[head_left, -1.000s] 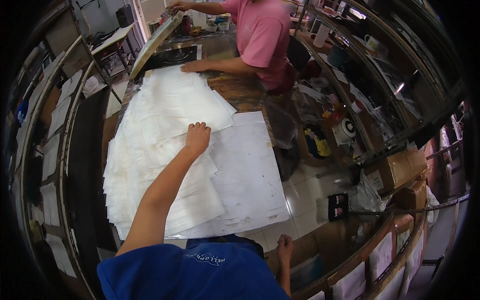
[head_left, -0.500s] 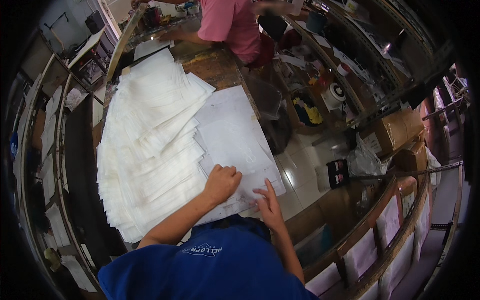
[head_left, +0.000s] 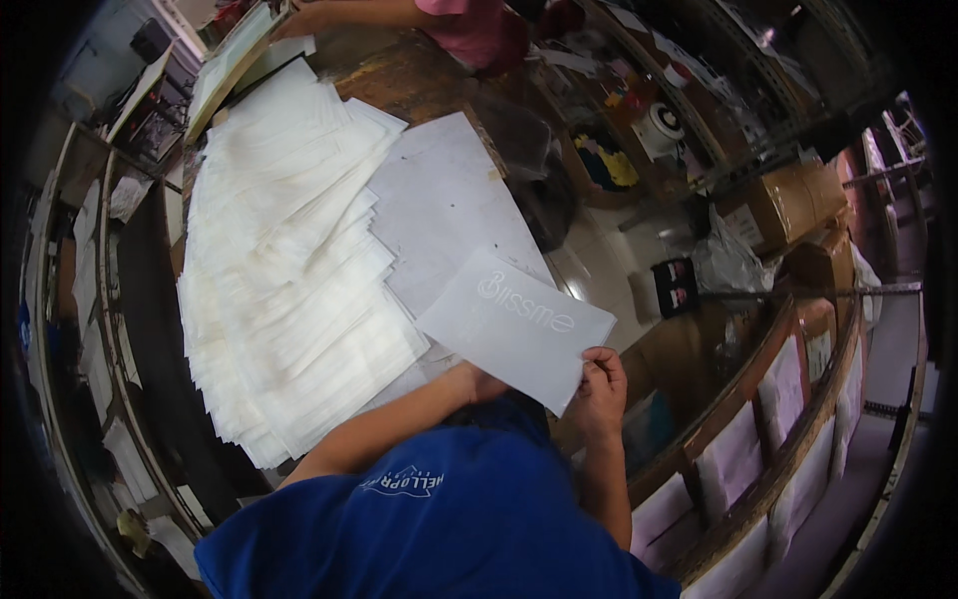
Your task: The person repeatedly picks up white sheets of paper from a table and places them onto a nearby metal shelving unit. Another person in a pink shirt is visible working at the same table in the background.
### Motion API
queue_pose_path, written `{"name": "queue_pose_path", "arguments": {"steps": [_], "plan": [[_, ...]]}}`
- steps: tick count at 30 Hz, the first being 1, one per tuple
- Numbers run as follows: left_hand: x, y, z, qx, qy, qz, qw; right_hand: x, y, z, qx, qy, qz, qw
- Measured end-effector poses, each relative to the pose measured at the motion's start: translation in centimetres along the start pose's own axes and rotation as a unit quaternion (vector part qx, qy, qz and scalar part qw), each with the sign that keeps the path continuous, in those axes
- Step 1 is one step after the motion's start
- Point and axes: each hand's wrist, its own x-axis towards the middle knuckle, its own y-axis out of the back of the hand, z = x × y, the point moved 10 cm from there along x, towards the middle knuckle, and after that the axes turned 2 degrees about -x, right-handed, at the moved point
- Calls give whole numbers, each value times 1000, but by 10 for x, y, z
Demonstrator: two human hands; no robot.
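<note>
A translucent frosted sheet [head_left: 519, 329] with pale printed lettering is raised and tilted in front of my body. The fingers and thumb of my right hand [head_left: 605, 384] pinch its right edge, near the lower corner. My left hand [head_left: 479, 383] is at the near left edge of the sheet, its fingers hidden beneath it. Left of the hands, a wide fanned heap of similar whitish sheets [head_left: 289, 270] covers much of the table. Beyond the raised sheet lies a flat grey-white board [head_left: 439, 190], bare on top.
A co-worker in a pink top [head_left: 479, 35] stands at the far end, an arm reaching to a framed screen [head_left: 230, 65]. Racks [head_left: 90, 299] line the left. Cardboard boxes [head_left: 788, 205] and shelves of white packs [head_left: 733, 454] stand on the right.
The lettered sheet has come up off the board, toward me and to the right. My right hand has closed on its edge; my left has moved under it. The co-worker has shifted.
</note>
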Motion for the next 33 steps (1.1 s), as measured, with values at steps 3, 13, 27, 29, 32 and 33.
{"name": "queue_pose_path", "arguments": {"steps": [3,13,27,29,32,33], "plan": [[4,-21,42,-197,-38,-102,974,-19,33,-5,-108,22,20,994],[9,-31,57,-154,10,-105,982,-53,79,0,-219,86,113,965],[31,-6,102,124,-159,-42,978,-133,237,15,-244,3,343,907],[24,-9,107,195,-178,-22,964,-159,306,46,-259,3,399,880],[19,0,118,262,-198,35,944,-233,381,60,-220,-1,542,811],[24,9,118,263,-191,35,945,-271,413,69,-270,41,612,742]]}}
